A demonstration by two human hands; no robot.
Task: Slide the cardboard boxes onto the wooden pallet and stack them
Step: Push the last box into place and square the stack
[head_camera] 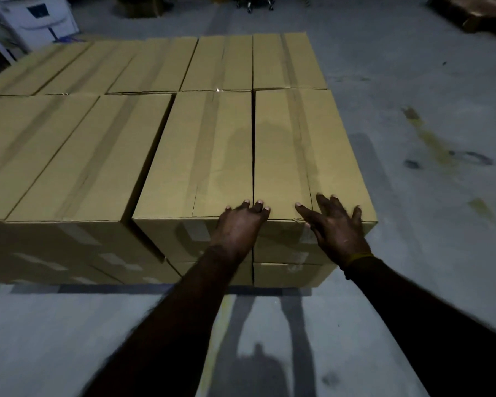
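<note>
Head view: left hand (238, 224) and right hand (337, 227), fingers spread, press near top edge of two adjoining tan taped cardboard boxes (292, 156) atop stack; more boxes beyond and left of hands; grey concrete floor (413, 110) beneath.

Stack of cardboard boxes (161, 133) fills left and centre of frame, tops flush, packed side by side. Only narrow dark seams between neighbours; widest gap (152, 156) runs left of the centre-front box, too slim for a hand. Bare concrete floor (427, 116) open along right side and across bottom of frame. Upper left: white appliance (40, 15) stands near the stack's far corner. Upper right: wooden pallet (476, 12), well apart.
</note>
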